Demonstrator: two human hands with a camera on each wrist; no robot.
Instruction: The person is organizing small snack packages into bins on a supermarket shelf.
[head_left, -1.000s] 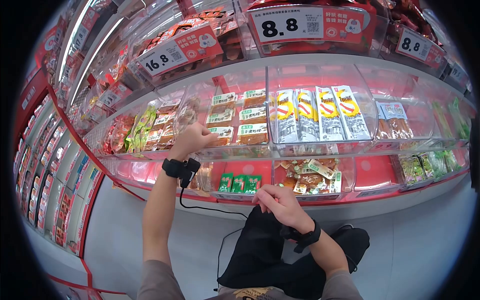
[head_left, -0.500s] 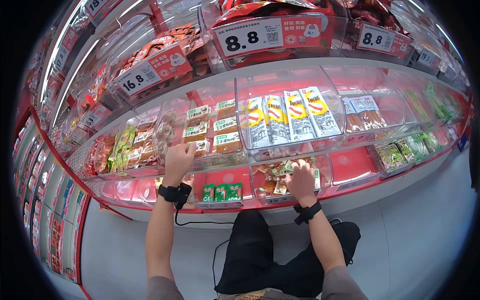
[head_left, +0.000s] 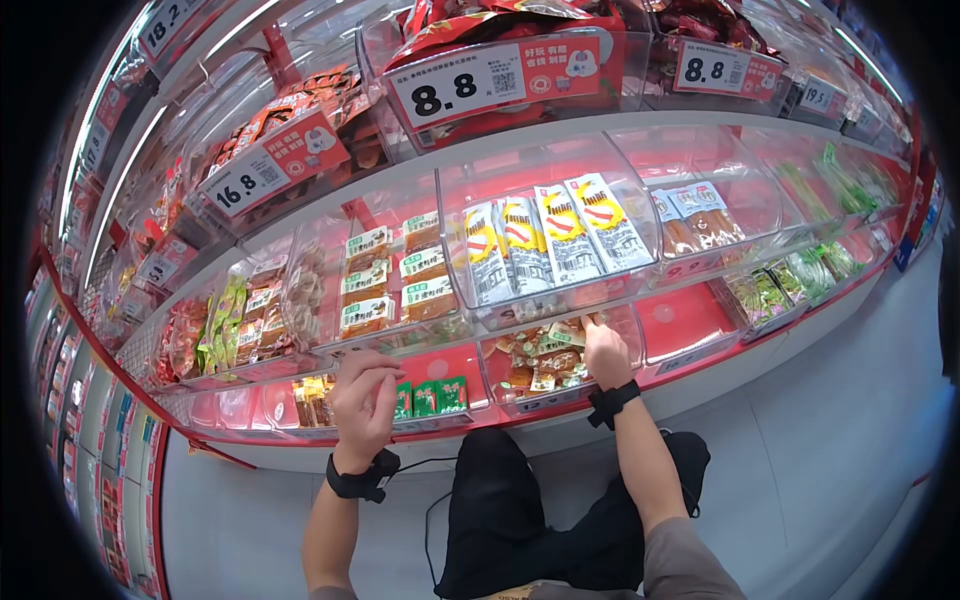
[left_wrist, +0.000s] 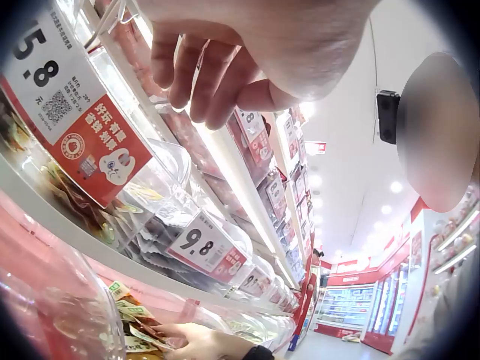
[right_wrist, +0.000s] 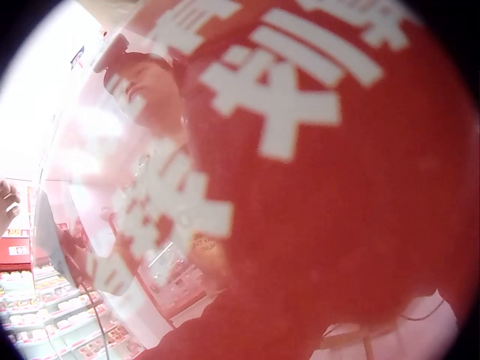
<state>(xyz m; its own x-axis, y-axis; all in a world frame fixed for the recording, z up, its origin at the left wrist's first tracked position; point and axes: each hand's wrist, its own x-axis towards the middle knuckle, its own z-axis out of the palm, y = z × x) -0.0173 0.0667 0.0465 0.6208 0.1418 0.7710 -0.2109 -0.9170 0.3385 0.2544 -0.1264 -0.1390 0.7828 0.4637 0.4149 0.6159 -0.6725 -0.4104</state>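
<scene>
My right hand reaches into a lower clear bin holding several brown snack packets with white and green labels. In the left wrist view, thumb and finger of that right hand pinch the edge of one snack packet. My left hand hovers in front of the lower shelf, fingers loosely bent and holding nothing. Beside it lie small green packets in the neighbouring bin. A red printed sign fills most of the right wrist view and hides the right hand there.
The upper bins hold yellow-and-white packets and brown labelled packets. Above them, large price signs front a higher shelf. Clear bin walls divide the compartments. A black cable runs near my knees.
My left hand has dropped from the upper bin's front to the lower shelf. The right hand has gone from above my knee into the lower bin at the snack packets. The view has shifted rightward.
</scene>
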